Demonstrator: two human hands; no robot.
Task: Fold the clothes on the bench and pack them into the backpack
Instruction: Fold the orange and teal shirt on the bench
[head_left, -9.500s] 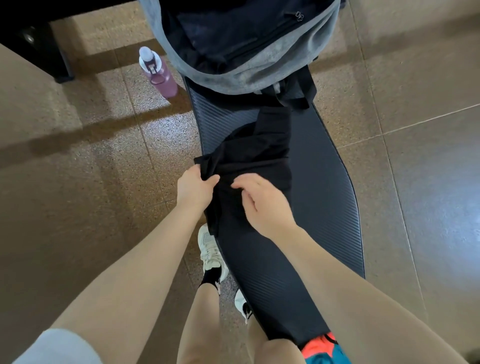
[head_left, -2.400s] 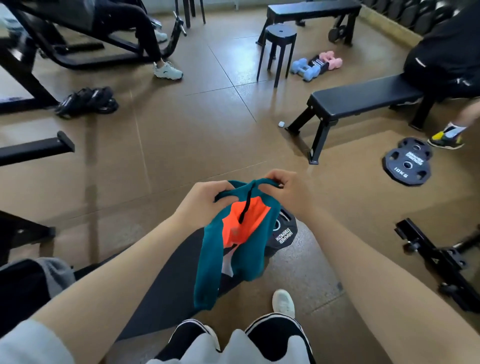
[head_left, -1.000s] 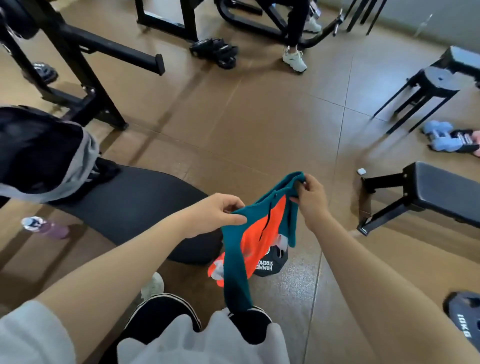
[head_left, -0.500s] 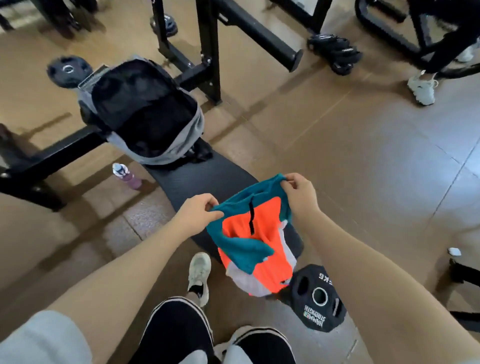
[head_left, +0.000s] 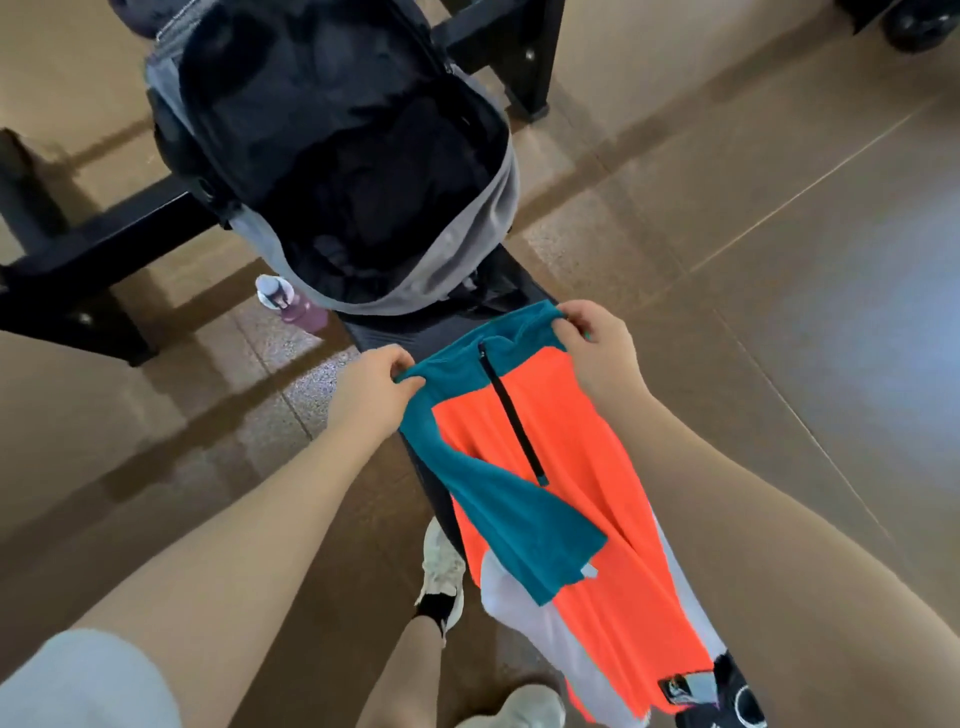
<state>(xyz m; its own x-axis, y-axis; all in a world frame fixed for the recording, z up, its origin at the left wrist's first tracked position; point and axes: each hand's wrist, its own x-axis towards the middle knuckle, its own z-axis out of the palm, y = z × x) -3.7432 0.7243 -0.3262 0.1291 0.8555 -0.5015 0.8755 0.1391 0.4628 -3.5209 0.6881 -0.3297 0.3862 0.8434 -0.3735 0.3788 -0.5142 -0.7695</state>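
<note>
Teal-and-orange zip top (head_left: 566, 467) hanging soft and light over the near bench (head_left: 374, 332), pinched at both shoulders by left hand (head_left: 371, 395) and right hand (head_left: 597, 348); probably draping limply, backpack (head_left: 343, 156) gaping beyond.

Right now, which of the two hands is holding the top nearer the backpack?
The right hand. It pinches the teal collar of the orange top just below the open backpack's grey rim; the left hand grips the shoulder farther back.

The backpack (head_left: 483, 244) is gaping open at upper centre, its mouth lying unblocked. Between it and the hands, bare bench (head_left: 384, 332) is showing. A bottle (head_left: 291, 306) is standing at left; a black frame (head_left: 104, 239) is crowding the upper left.
</note>
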